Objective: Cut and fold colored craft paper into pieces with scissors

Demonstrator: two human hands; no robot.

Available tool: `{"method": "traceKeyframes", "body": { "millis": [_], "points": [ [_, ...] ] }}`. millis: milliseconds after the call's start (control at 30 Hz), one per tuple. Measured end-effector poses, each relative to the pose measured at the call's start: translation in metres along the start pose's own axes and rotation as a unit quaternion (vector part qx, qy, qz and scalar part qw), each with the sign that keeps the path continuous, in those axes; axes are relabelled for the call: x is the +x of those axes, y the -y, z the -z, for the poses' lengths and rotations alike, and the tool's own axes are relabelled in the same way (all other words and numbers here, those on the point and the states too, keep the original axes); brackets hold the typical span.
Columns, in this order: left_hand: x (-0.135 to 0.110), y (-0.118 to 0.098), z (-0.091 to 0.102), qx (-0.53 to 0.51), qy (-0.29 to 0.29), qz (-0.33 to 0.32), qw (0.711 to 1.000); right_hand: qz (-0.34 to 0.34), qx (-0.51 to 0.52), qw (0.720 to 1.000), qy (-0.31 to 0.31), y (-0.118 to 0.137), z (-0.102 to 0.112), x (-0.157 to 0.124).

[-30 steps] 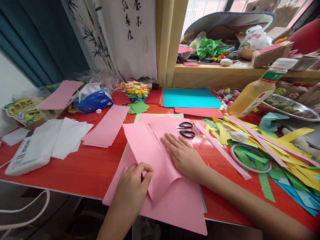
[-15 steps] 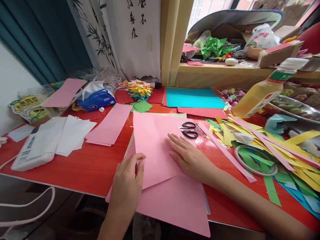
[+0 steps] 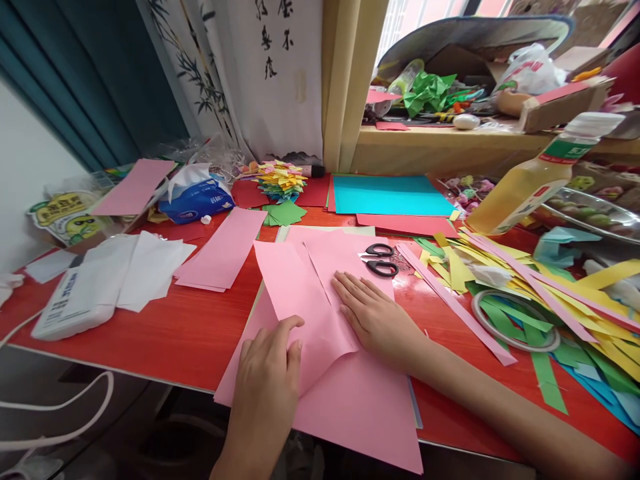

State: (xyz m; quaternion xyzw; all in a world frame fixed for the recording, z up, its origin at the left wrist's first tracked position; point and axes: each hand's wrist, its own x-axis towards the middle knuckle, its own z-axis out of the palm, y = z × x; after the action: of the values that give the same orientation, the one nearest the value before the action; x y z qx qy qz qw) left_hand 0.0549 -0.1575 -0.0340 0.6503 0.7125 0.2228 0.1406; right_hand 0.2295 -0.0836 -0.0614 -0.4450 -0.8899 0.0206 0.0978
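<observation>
A pink sheet of paper [image 3: 287,280] lies on top of more pink paper [image 3: 360,413] on the red table. A dark slit runs down from its upper edge, and its lower edge lifts into a curve. My left hand [image 3: 267,383] is closed on the sheet's left side with bent fingers; the exact pinch is hidden. Flat across the sheet's right part, my right hand [image 3: 375,320] presses down with its fingers stretched out. Black-handled scissors [image 3: 380,260] lie just beyond my right fingertips, their blades mostly hidden.
Pink strips [image 3: 455,303], yellow and green strips and a roll of tape [image 3: 515,320] crowd the right side. A juice bottle [image 3: 537,180] stands behind them. Cut pink pieces [image 3: 223,250], a blue tissue pack [image 3: 197,198] and a white box [image 3: 80,300] lie left.
The sheet's left part has moved down and left at the top, and a slit has opened in it. My left hand has shifted slightly right; my right hand stays nearly still.
</observation>
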Motion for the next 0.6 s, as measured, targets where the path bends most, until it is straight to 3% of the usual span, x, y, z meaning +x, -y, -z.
{"method": "traceKeyframes", "body": {
  "millis": [600],
  "points": [
    [-0.0061, 0.0028, 0.0023, -0.024, -0.003, -0.006, 1.0, 0.005, -0.025, 1.0, 0.006, -0.001, -0.0015, 0.0002]
  ]
}}
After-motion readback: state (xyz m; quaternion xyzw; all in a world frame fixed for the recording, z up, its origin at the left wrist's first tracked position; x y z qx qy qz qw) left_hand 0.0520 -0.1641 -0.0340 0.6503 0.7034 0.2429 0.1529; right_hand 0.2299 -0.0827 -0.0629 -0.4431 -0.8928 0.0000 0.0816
